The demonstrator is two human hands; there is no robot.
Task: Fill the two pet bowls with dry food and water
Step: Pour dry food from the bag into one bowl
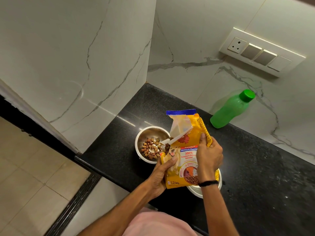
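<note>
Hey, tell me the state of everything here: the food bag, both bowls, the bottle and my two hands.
Food bag: torn open at the top, tipped to pour.
Far bowl: partly filled with kibble.
Near bowl: mostly hidden under the bag; contents cannot be told.
Bottle: cap on, standing on the counter, untouched.
Left hand: grips the bag's lower left side.
Right hand: grips the bag's right edge.
</note>
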